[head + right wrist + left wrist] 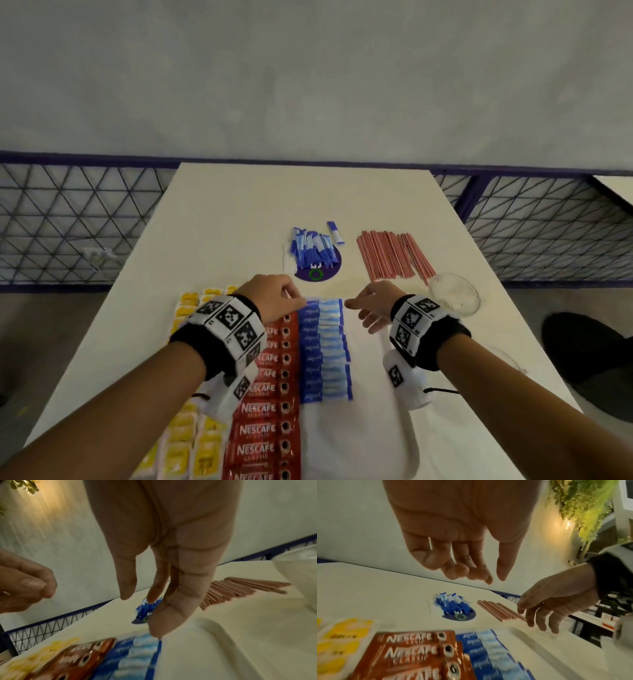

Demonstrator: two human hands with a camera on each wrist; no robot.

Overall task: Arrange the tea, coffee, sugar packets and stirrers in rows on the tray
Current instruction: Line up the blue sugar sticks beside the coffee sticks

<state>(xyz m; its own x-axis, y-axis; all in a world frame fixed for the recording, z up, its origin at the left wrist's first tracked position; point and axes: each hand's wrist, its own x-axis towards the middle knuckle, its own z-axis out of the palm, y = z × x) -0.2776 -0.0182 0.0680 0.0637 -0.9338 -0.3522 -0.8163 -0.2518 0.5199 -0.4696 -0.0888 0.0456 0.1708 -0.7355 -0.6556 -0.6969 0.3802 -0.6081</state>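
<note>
A white tray holds a row of yellow tea packets, a row of red coffee packets and a row of blue sugar packets. My left hand hovers over the far end of the coffee row, fingers loosely curled and holding nothing. My right hand hangs just right of the sugar row's far end, fingers relaxed and empty. Beyond the tray lie a loose pile of sugar packets on a purple disc and a bundle of reddish stirrers.
A clear glass bowl stands right of the tray's far corner, near the stirrers. The right part of the tray is bare. A wire fence runs behind the table, and a dark round seat is at the right.
</note>
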